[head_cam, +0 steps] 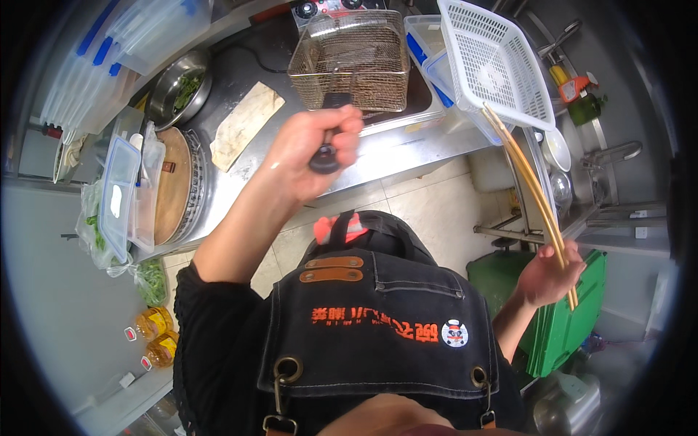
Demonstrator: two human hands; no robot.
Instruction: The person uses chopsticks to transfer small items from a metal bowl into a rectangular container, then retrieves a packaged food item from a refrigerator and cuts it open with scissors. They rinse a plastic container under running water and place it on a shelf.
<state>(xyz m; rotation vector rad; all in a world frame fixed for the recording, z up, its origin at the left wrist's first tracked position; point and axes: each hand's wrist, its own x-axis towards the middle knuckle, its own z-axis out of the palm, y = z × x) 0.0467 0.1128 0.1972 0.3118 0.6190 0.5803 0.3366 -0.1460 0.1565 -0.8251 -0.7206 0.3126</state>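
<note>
My left hand (322, 147) grips the black handle of a wire-mesh fryer basket (354, 60). The basket sits at or over the dark fryer tank (422, 92); whether it rests on anything beneath is hidden. Out to the right, my right hand (551, 272) holds a pair of long wooden cooking chopsticks (529, 180) near their rear ends. Their tips slant up and overlap the near corner of a white slotted plastic basket (491, 60). Beneath that basket are clear plastic containers (436, 65) with blue edges.
A pale slab (248, 125) lies on the steel counter (392, 144). Left of it stand a steel bowl (182, 90) with greens and a round wooden board (174, 185). Green bins (570, 316) stand below my right hand. Oil bottles (155, 324) are low at left.
</note>
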